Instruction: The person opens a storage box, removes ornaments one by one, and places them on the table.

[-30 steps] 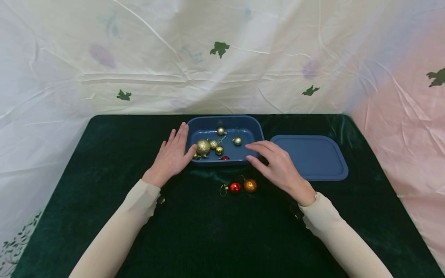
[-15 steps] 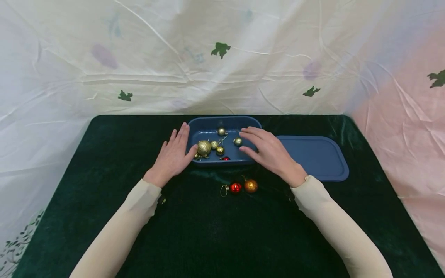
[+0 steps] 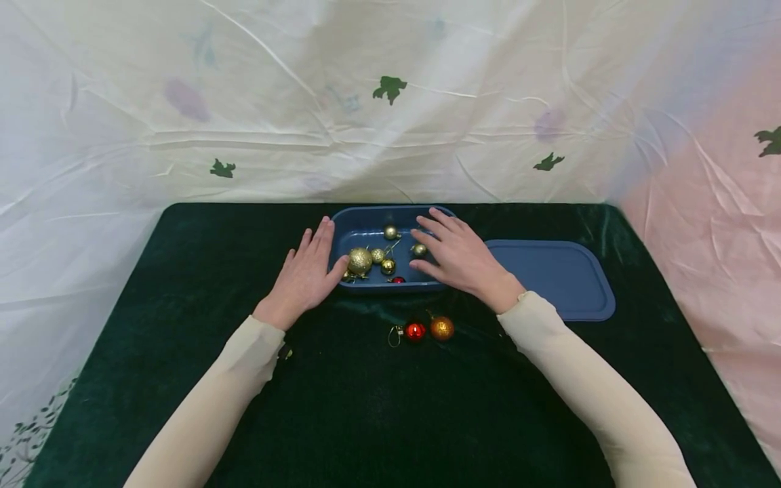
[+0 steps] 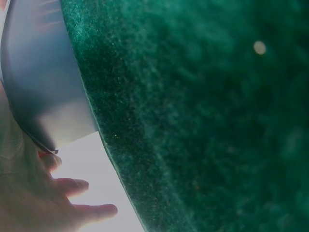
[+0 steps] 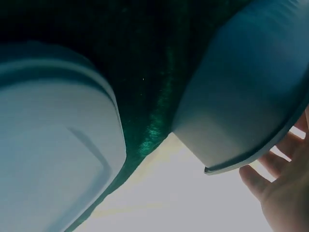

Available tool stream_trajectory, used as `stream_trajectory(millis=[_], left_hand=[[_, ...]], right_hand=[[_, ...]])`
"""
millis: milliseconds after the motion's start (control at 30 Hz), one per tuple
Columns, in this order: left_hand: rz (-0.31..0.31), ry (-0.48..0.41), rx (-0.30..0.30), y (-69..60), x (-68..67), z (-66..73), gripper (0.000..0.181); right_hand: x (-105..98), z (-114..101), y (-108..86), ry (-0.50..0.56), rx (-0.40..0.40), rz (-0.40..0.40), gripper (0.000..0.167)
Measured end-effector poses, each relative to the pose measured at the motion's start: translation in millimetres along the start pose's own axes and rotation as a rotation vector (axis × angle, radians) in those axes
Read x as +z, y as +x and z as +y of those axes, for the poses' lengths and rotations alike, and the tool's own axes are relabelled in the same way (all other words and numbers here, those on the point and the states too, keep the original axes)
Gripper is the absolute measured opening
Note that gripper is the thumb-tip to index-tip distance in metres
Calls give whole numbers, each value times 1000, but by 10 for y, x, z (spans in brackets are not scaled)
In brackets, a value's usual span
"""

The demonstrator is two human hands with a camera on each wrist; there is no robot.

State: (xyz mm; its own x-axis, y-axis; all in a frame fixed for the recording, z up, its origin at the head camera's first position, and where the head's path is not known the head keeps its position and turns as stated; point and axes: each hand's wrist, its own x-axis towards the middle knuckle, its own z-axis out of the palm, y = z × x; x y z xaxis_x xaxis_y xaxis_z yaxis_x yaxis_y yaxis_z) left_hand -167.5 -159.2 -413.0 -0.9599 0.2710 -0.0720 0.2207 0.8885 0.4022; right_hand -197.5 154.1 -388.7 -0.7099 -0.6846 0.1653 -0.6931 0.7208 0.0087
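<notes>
Peering into the box, we find gold balls and, by its near wall, a red ball. Our left hand lies straight-fingered along its left end; our right hand, fingers spread and gripping nothing, is over its right end. The lid lies to the right; an orange ball and another red ball sit in front. Since a second ago, our right hand has moved farther over the box.
</notes>
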Motion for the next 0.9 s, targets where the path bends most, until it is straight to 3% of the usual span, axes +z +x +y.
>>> stream_trajectory(millis=[500,900], left_hand=[[1,-5,-5,-6,15,-1,81],[11,-8,2,6,13,22,81]], right_hand=[[42,58,221,2,-43,-46,55],[94,85,268,-26,-50,-72,30]])
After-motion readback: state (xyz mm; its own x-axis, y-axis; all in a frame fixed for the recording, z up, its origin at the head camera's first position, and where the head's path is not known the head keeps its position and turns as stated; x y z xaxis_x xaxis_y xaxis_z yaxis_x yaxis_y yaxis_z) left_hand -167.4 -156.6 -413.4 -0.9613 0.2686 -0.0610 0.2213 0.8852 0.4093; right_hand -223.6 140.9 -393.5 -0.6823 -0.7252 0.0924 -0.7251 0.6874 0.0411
